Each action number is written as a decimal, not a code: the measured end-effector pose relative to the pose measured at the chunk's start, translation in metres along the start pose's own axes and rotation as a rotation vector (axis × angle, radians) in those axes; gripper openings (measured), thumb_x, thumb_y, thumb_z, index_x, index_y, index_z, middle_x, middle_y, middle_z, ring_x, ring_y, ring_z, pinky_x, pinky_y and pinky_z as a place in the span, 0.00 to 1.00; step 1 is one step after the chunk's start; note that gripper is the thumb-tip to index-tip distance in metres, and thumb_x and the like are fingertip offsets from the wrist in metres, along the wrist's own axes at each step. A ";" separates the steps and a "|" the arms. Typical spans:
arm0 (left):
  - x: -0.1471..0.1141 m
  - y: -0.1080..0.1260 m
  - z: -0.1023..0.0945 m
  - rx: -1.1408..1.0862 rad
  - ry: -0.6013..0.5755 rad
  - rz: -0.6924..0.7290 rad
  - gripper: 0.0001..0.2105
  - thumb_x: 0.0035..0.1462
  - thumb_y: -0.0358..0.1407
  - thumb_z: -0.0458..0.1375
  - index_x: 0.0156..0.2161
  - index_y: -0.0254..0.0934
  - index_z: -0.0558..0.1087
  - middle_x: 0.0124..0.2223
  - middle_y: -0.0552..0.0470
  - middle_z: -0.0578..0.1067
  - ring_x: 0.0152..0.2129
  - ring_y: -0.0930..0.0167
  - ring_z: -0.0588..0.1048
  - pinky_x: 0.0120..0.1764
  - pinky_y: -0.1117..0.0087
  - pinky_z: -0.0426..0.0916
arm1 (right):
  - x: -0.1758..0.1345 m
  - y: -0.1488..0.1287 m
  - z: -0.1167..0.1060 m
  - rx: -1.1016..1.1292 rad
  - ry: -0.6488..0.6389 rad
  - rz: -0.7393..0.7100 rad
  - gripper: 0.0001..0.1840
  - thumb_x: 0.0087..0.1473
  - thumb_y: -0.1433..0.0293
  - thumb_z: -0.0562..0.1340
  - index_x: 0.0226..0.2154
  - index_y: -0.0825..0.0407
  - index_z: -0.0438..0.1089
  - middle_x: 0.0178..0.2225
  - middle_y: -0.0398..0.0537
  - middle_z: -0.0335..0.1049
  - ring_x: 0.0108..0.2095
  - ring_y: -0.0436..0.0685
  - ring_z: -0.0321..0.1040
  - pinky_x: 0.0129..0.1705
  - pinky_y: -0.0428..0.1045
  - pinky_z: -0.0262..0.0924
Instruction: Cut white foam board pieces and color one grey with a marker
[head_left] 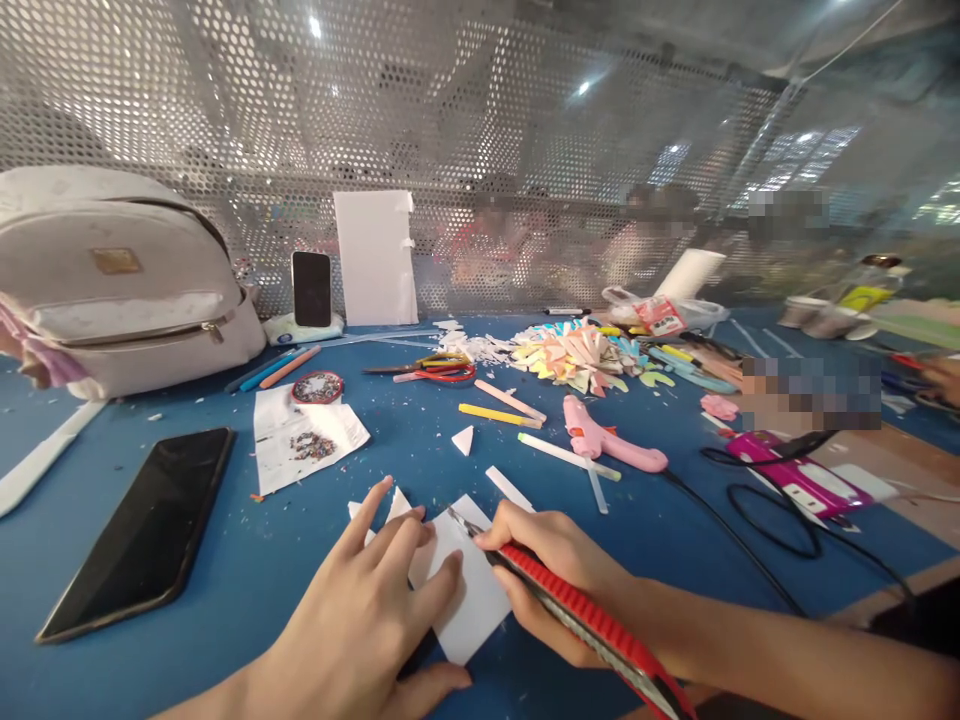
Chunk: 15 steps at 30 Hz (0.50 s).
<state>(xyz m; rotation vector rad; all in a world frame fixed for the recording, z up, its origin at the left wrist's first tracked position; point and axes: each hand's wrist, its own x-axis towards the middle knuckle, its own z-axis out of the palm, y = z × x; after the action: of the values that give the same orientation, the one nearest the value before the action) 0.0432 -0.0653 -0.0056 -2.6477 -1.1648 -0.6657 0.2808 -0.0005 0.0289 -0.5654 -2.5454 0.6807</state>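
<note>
My right hand [559,565] grips a red utility knife [577,605], its blade tip at the upper part of a white paper piece [474,610] on the blue table. My left hand [375,590] lies spread over the left side of that paper, fingers apart, pressing on it. Small white paper scraps partly show beyond my left fingertips. A white strip [510,489] lies just past my right hand, and a white paper triangle [463,440] sits farther off.
A black phone [142,535] and a pale backpack [127,290] are at left. Ahead lie scissors [450,370], markers [501,414] and a heap of coloured paper pieces [577,355]. At right are a pink glue gun [607,440], its black cord, and a magenta power strip [799,475].
</note>
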 end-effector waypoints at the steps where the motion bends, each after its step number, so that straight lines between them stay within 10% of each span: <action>1: 0.000 0.000 -0.001 -0.003 -0.013 -0.004 0.24 0.62 0.54 0.54 0.55 0.41 0.71 0.47 0.41 0.76 0.50 0.54 0.74 0.63 0.39 0.51 | -0.004 -0.001 0.000 -0.025 0.016 -0.005 0.07 0.60 0.74 0.51 0.42 0.52 0.59 0.22 0.37 0.60 0.19 0.49 0.59 0.25 0.45 0.56; 15: 0.000 0.004 -0.007 -0.054 -0.056 -0.045 0.24 0.61 0.52 0.57 0.57 0.41 0.70 0.50 0.42 0.75 0.52 0.53 0.74 0.64 0.38 0.51 | -0.081 -0.015 0.019 -0.197 0.250 0.058 0.16 0.49 0.78 0.56 0.40 0.48 0.63 0.28 0.46 0.75 0.26 0.54 0.74 0.31 0.44 0.68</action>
<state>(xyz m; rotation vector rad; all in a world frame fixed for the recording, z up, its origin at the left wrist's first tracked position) 0.0442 -0.0705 0.0004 -2.7081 -1.2421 -0.6437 0.3332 -0.0583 -0.0027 -0.7441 -2.3810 0.3535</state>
